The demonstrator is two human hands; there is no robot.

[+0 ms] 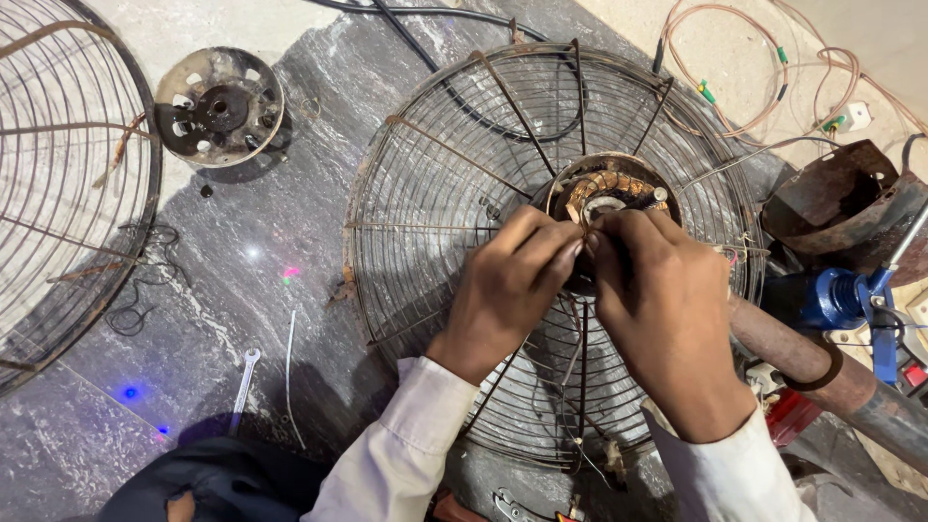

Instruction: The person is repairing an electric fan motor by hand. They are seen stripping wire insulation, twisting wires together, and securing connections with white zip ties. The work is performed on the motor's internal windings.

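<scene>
A rusty round wire fan guard (435,193) lies flat on the dark stone floor. At its centre sits an open fan motor (611,193) with copper windings showing. My left hand (507,285) and my right hand (667,309) meet over the motor's near edge. Their fingertips pinch together on thin wires at the windings. Both wrists wear white sleeves. What exactly lies between the fingers is hidden by the knuckles.
A second wire guard (68,184) lies at the left. A round metal motor cover (218,104) rests at top left, a small spanner (244,387) on the floor. Loose wires (735,87), a rusty housing (836,198), a blue part (851,300) and a rusty pipe (822,372) crowd the right.
</scene>
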